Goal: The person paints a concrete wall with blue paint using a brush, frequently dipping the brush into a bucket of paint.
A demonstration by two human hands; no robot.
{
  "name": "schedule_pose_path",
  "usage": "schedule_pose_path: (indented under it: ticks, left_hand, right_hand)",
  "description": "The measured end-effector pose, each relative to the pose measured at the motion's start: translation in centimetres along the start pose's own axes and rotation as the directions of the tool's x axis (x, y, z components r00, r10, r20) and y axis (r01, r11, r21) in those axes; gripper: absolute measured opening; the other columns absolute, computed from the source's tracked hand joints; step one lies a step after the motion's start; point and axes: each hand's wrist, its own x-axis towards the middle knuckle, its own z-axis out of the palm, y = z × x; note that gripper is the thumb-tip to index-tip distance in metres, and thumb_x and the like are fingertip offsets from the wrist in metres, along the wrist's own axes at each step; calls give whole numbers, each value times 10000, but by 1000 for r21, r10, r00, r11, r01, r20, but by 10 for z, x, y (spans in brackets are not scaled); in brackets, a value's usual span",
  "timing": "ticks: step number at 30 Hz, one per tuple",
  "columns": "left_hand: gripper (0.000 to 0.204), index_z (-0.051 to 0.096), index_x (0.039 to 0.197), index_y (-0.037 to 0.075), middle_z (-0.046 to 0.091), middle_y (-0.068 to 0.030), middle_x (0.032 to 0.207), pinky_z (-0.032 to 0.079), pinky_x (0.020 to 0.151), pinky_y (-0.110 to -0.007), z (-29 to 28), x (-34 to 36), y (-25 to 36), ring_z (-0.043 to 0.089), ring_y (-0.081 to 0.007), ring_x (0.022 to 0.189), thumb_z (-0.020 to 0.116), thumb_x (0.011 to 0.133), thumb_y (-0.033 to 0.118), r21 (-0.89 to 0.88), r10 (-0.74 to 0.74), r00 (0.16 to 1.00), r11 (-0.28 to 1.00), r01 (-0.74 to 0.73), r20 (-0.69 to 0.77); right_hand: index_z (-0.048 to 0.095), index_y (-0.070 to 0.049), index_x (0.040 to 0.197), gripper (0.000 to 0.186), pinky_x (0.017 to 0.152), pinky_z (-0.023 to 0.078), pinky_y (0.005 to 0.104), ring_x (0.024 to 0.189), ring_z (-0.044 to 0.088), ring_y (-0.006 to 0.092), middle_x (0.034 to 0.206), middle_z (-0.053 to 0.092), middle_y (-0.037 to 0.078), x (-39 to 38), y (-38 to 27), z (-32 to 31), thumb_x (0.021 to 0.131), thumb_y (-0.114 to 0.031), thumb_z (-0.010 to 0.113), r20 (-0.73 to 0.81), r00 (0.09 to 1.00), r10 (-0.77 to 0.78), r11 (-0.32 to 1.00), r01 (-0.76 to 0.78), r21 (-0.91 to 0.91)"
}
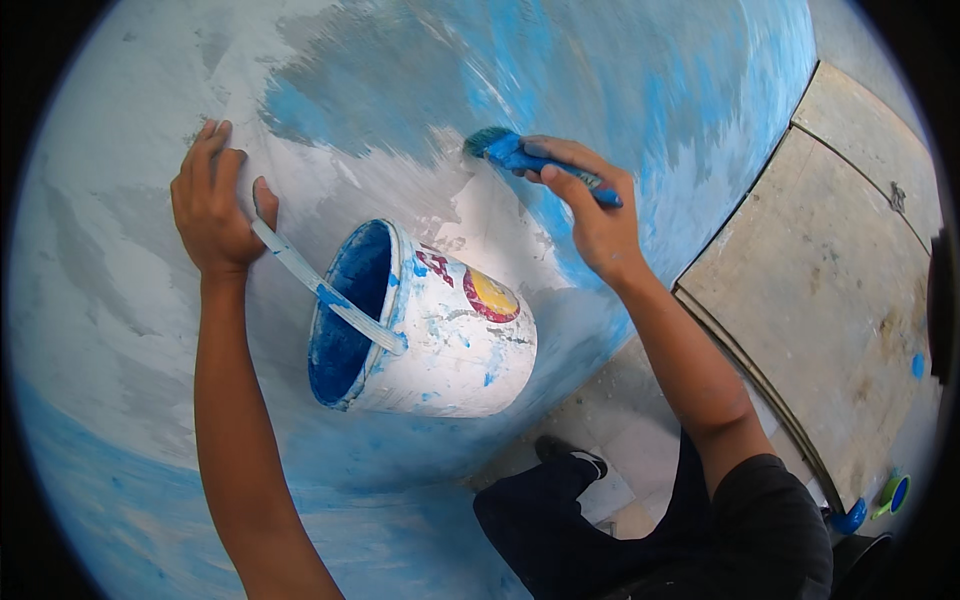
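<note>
My right hand (592, 205) grips a blue paintbrush (560, 172) by its handle. Dark bristles meet the painted wall (400, 60), where blue streaks border grey and white patches. My left hand (212, 205) rests against the wall with its fingers stretched upward. From its thumb side hangs a white plastic paint bucket (460, 340) by a pale, paint-smeared handle (325, 290). The exact hold on the handle is partly hidden. The bucket appears tilted, its mouth facing left, with blue paint coating the inside.
Along the right runs a grey concrete floor (800, 260), with a dark gap beside the wall. Green (893, 494) and blue containers (850, 516) stand at the lower right. My legs (560, 510) and dark shoe (555, 448) show below the bucket, over tiles (640, 420).
</note>
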Motion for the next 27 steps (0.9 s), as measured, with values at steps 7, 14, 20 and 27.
schedule_pose_path:
  ticks: [7, 14, 20, 27]
  left_hand:
    - [344, 696, 1070, 66, 662, -151, 1387, 470, 1058, -460, -1, -6, -1, 586, -341, 1345, 591, 916, 355, -23, 15, 998, 1000, -16, -54]
    - [386, 720, 1169, 104, 680, -133, 1335, 386, 1158, -511, -21, -11, 38, 583, -298, 1342, 716, 859, 335, -38, -107, 994, 994, 106, -20]
    - [260, 753, 1044, 104, 734, -124, 1192, 294, 1233, -558, -81, -42, 107, 610, -234, 1327, 725, 852, 277, -220, -205, 977, 952, 212, 56]
    - [117, 722, 992, 109, 765, -92, 792, 328, 1220, -524, -134, -29, 185, 758, -208, 766, 744, 903, 182, -482, -350, 909, 771, 417, 226]
  right_hand:
    - [740, 85, 1072, 254, 756, 578, 321, 863, 727, 214, 1068, 757, 197, -84, 55, -48, 896, -45, 613, 61, 981, 186, 952, -165, -257]
    - [727, 110, 1018, 246, 739, 544, 298, 863, 695, 179, 983, 747, 181, -49, -58, -4, 910, -73, 604, 69, 924, 377, 867, -325, -378]
    - [740, 95, 1023, 222, 814, 536, 309, 842, 669, 192, 991, 738, 151, -72, -191, -29, 892, -20, 602, 241, 908, 343, 907, -253, -337]
    - [708, 100, 950, 223, 789, 571, 336, 876, 680, 228, 1086, 711, 198, -126, -230, -69, 843, -37, 569, 214, 870, 444, 854, -339, -394]
